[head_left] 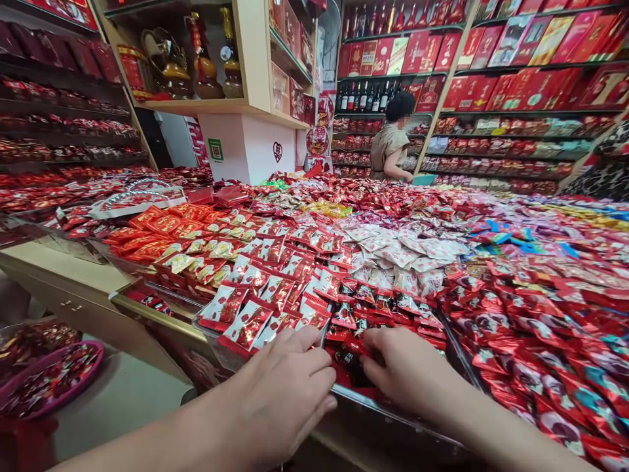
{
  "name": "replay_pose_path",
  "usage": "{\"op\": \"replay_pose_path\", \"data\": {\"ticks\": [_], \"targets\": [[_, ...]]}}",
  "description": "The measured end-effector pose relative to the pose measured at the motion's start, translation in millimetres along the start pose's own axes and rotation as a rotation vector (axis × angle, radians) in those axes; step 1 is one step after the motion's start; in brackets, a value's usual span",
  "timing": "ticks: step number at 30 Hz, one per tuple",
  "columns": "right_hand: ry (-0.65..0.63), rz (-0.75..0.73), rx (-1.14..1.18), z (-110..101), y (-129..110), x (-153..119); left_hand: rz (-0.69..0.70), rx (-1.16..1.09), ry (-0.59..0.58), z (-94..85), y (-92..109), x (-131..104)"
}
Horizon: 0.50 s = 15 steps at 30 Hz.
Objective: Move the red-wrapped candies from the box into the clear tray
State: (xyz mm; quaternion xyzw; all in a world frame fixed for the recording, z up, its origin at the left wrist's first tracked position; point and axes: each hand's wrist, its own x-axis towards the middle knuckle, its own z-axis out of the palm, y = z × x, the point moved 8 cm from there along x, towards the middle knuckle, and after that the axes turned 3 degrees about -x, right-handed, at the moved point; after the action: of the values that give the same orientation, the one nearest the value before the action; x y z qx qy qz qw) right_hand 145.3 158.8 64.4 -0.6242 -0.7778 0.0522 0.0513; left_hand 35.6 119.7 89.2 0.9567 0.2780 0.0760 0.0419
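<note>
Both hands at front edge of sweet counter.
Left hand (pixel 282 387) palm-down, fingers loosely spread, resting beside red-and-white candy packets (pixel 246 314); nothing held. Right hand (pixel 405 367) fingers curled into dark-and-red wrapped candies (pixel 358 321) at near rim of tray (pixel 393 406); grasp hidden, cannot tell. Person (pixel 393 141) standing by far shelves (pixel 515 98).

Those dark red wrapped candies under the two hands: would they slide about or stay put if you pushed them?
The dark red wrapped candies look glossy, so they would probably slide easily. They lie loosely heaped, so a push from the right hand or left hand would likely scatter several. Each seems small and light.
</note>
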Motion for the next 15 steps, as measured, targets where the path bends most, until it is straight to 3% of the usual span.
{"op": "replay_pose_path", "data": {"ticks": [8, 15], "targets": [[0.006, 0.053, 0.001, -3, 8, 1, 0.086, -0.002, -0.104, -1.2, -3, 10], [-0.070, 0.008, 0.060, 3, 7, 5, 0.165, 0.008, -0.169, 5.7, -5, 21]]}}
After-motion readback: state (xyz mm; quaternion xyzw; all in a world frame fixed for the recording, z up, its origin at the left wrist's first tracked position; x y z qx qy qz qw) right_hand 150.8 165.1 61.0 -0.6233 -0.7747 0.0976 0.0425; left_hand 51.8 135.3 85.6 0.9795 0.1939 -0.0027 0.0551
